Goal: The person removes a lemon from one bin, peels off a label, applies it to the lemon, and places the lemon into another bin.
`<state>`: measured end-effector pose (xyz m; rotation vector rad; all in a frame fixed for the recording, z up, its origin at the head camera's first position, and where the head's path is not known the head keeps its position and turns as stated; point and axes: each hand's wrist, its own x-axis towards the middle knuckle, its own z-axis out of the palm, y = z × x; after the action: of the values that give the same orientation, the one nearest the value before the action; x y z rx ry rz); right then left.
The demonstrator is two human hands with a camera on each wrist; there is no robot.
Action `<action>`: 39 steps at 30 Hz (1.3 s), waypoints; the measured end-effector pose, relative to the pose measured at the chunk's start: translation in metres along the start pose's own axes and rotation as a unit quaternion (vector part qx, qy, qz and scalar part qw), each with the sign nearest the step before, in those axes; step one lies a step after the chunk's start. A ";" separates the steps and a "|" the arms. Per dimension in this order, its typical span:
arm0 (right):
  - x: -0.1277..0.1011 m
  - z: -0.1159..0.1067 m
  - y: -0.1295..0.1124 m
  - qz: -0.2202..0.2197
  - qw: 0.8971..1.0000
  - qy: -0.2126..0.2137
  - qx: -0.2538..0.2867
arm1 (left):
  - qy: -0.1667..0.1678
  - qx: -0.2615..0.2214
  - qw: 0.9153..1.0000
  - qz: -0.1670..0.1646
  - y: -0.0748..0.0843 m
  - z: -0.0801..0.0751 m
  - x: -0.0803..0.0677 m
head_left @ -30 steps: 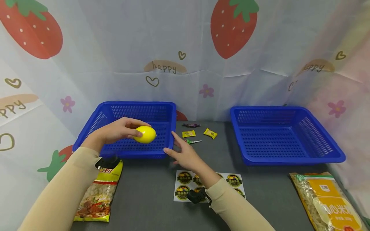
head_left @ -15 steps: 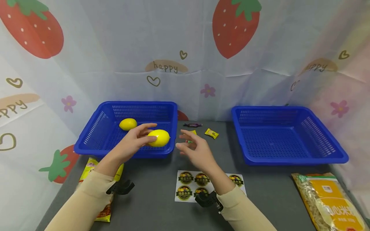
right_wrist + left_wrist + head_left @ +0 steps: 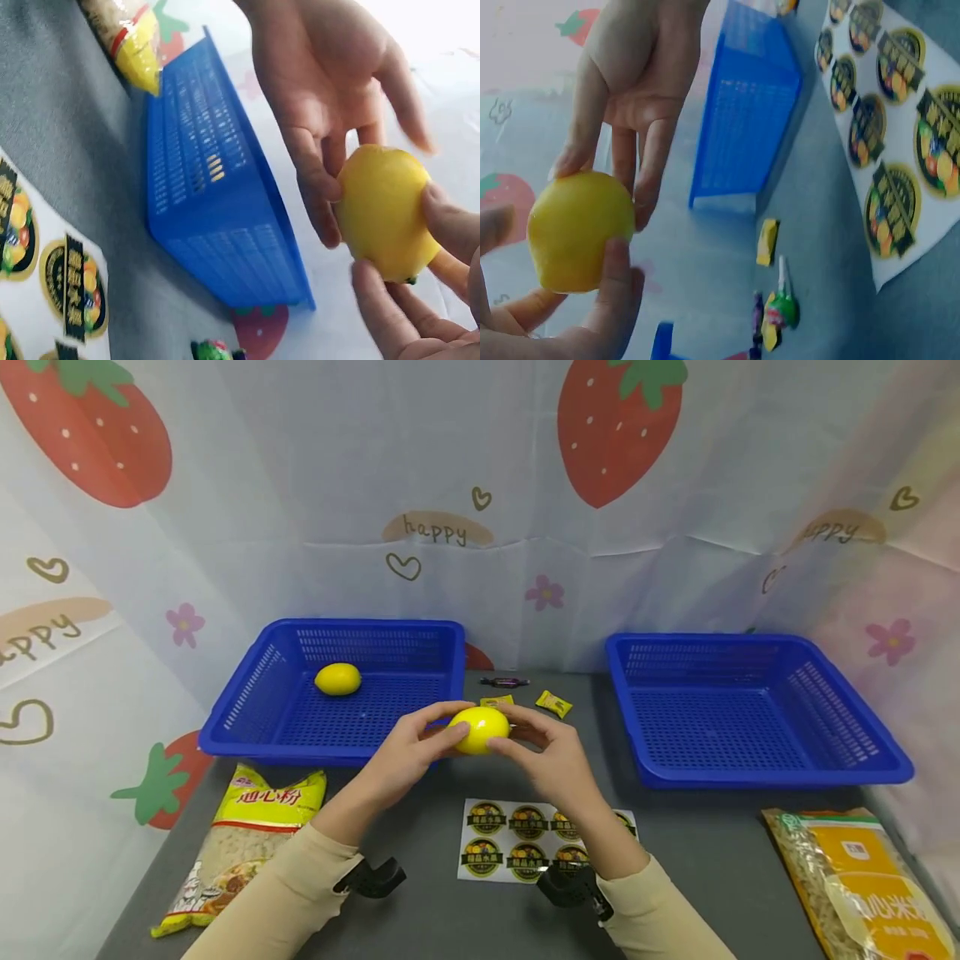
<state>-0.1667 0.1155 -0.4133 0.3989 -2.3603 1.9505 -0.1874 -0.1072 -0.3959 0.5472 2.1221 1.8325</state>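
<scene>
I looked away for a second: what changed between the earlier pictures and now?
The left hand carried its lemon rightward, out over the left basket's front corner to above the table. The right hand came in and took hold too. The second lemon, right basket, sticker sheet and candies stayed.

- Both hands, left hand (image 3: pixel 405 756) and right hand (image 3: pixel 551 760), hold a lemon (image 3: pixel 478 729) above bare grey tabletop (image 3: pixel 397 827) just off the left basket (image 3: pixel 255 727)'s front right corner.
- A sticker sheet (image 3: pixel 517 847) lies flat below them.
- Wrapped candies (image 3: pixel 553 702) dot the lane between the baskets.
- The right basket (image 3: pixel 757 772) stands open-topped; another lemon (image 3: pixel 337 679) occupies the left basket's far corner.
- Noodle packets (image 3: pixel 247 843) flank the front edge.
</scene>
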 end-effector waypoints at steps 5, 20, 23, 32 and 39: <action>-0.009 -0.014 0.008 -0.005 0.999 0.035 -0.019 | 0.049 0.074 0.996 0.022 -0.005 0.024 0.001; -0.017 -0.042 0.060 0.106 0.991 0.035 -0.076 | 0.075 0.167 0.982 -0.042 -0.051 0.070 0.032; -0.016 -0.044 0.069 0.117 0.989 0.036 -0.084 | 0.069 0.165 0.982 -0.061 -0.061 0.073 0.041; -0.011 -0.044 0.090 0.144 0.986 0.031 -0.080 | 0.052 0.142 0.985 -0.081 -0.083 0.072 0.054; -0.012 -0.043 0.096 0.148 0.987 0.035 -0.061 | 0.030 0.129 0.989 -0.071 -0.089 0.073 0.054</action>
<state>-0.1825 0.1761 -0.4992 -0.0292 -2.6000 1.8759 -0.2118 -0.0290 -0.4935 0.3871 2.3898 1.5279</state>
